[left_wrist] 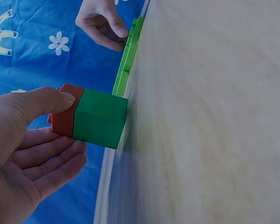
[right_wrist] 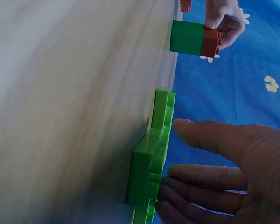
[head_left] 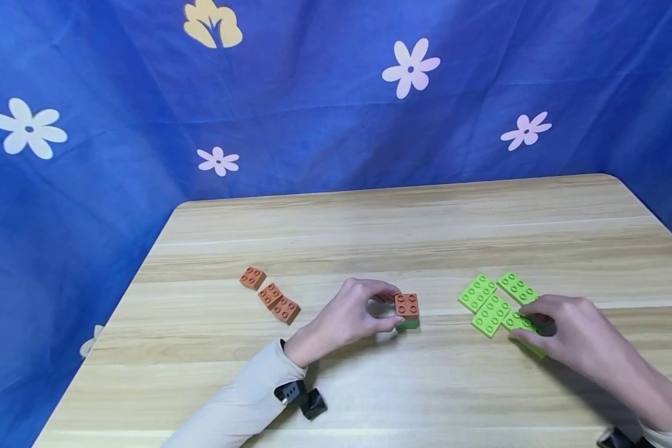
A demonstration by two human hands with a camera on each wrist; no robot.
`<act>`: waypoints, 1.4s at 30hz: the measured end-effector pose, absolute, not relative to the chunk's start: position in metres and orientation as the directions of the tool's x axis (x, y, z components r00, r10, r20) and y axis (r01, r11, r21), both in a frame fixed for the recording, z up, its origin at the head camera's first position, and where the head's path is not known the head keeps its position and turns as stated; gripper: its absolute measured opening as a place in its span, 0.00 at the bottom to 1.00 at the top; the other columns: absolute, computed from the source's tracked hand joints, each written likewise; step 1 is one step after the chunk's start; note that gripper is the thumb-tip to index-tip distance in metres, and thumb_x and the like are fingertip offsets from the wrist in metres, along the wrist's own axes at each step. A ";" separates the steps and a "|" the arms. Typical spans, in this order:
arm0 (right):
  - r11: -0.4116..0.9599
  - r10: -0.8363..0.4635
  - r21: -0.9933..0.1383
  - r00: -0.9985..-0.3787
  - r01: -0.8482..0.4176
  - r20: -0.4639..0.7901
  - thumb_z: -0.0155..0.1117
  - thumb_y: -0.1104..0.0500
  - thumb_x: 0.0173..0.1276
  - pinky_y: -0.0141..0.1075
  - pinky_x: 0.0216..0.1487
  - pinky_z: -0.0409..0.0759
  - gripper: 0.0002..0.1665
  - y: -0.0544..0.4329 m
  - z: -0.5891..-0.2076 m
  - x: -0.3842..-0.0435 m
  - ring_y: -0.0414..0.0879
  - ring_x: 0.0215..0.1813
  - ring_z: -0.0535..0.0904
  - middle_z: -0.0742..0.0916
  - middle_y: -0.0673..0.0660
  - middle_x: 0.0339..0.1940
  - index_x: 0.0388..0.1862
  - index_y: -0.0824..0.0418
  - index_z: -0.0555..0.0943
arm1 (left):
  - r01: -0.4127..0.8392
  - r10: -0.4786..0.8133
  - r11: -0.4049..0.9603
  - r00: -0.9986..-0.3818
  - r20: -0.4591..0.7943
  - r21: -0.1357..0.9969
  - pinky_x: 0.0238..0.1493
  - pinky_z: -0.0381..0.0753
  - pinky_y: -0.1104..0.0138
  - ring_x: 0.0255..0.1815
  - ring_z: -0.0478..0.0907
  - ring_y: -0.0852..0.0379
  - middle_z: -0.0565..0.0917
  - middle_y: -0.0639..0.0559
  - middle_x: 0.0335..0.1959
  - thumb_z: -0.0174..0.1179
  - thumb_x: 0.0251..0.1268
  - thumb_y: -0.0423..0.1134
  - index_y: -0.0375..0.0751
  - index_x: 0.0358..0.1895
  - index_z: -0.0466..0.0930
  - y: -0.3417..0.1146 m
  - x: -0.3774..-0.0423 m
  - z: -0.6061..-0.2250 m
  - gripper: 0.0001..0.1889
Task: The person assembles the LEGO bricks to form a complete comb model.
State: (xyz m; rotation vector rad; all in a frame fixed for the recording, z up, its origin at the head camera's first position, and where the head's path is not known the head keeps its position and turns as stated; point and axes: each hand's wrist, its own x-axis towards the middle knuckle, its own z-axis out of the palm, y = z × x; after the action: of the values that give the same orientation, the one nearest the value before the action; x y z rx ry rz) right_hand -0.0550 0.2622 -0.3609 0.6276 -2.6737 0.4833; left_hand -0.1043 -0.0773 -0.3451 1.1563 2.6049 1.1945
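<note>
My left hand [head_left: 358, 314] pinches a reddish-brown toy building brick [head_left: 407, 305] between thumb and fingers. That brick sits on top of a darker green block [left_wrist: 100, 117], which stands upright on the tabletop; in the head view most of this block is hidden under the brown one. Over to the right, my right hand [head_left: 574, 333] hovers over several flat light-green bricks [head_left: 490, 315], studs up. In the right wrist view its thumb and fingers are spread apart beside the studs of a green brick [right_wrist: 142, 172], gripping nothing; whether a fingertip touches is unclear.
Three loose reddish-brown bricks [head_left: 270, 295] lie on the left part of the wooden table [head_left: 336, 242]. A blue curtain [head_left: 313, 93] with flower prints hangs behind the table's far edge. Black devices [head_left: 299, 395] are strapped at the wrists.
</note>
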 end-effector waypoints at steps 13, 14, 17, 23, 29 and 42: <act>0.940 -0.221 -0.245 -0.971 -0.236 0.089 0.81 0.46 0.42 0.39 0.20 0.69 0.27 0.258 -0.353 -0.045 0.42 0.23 0.69 0.81 0.49 0.23 0.36 0.63 0.86 | 0.615 0.650 0.409 -0.715 0.257 0.674 0.45 0.82 0.73 0.38 0.85 0.53 0.87 0.45 0.39 0.72 0.52 0.35 0.32 0.44 0.83 -0.078 -0.104 -0.345 0.16; 0.942 -0.219 -0.243 -0.972 -0.233 0.084 0.81 0.46 0.42 0.39 0.20 0.68 0.28 0.258 -0.353 -0.044 0.42 0.23 0.69 0.81 0.50 0.24 0.37 0.63 0.86 | 0.615 0.651 0.407 -0.714 0.258 0.675 0.45 0.82 0.72 0.38 0.85 0.53 0.87 0.45 0.39 0.72 0.52 0.35 0.32 0.44 0.83 -0.078 -0.104 -0.345 0.16; 0.945 -0.216 -0.236 -0.974 -0.225 0.061 0.81 0.47 0.42 0.41 0.19 0.69 0.30 0.258 -0.354 -0.044 0.43 0.24 0.71 0.84 0.55 0.27 0.40 0.66 0.86 | 0.617 0.651 0.408 -0.713 0.260 0.673 0.46 0.82 0.72 0.38 0.85 0.53 0.87 0.45 0.39 0.72 0.53 0.35 0.32 0.44 0.83 -0.078 -0.104 -0.345 0.16; 0.948 -0.214 -0.230 -0.975 -0.222 0.061 0.80 0.50 0.44 0.40 0.18 0.65 0.26 0.258 -0.356 -0.044 0.44 0.22 0.68 0.82 0.53 0.24 0.38 0.65 0.86 | 0.624 0.652 0.416 -0.712 0.261 0.662 0.47 0.81 0.73 0.39 0.85 0.53 0.87 0.44 0.40 0.72 0.53 0.36 0.32 0.45 0.83 -0.078 -0.104 -0.345 0.17; 0.950 -0.185 -0.244 -0.981 -0.195 0.062 0.79 0.55 0.46 0.40 0.17 0.65 0.26 0.256 -0.354 -0.044 0.45 0.23 0.68 0.83 0.56 0.27 0.42 0.68 0.85 | 0.628 0.652 0.409 -0.709 0.270 0.662 0.46 0.82 0.73 0.39 0.85 0.53 0.87 0.44 0.40 0.72 0.53 0.35 0.31 0.45 0.83 -0.078 -0.103 -0.344 0.17; 0.955 -0.183 -0.227 -0.981 -0.193 0.065 0.77 0.55 0.48 0.53 0.19 0.73 0.27 0.254 -0.341 -0.046 0.56 0.32 0.81 0.85 0.63 0.37 0.44 0.69 0.82 | 0.626 0.652 0.399 -0.707 0.273 0.670 0.46 0.83 0.72 0.38 0.86 0.52 0.87 0.44 0.39 0.72 0.53 0.34 0.31 0.45 0.82 -0.078 -0.103 -0.346 0.16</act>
State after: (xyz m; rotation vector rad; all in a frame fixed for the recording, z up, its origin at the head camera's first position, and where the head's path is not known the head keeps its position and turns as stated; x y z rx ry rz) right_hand -0.0457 0.2545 -0.3409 0.2952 -3.0630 0.3617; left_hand -0.1035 -0.0779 -0.3460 1.1882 2.6000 1.2220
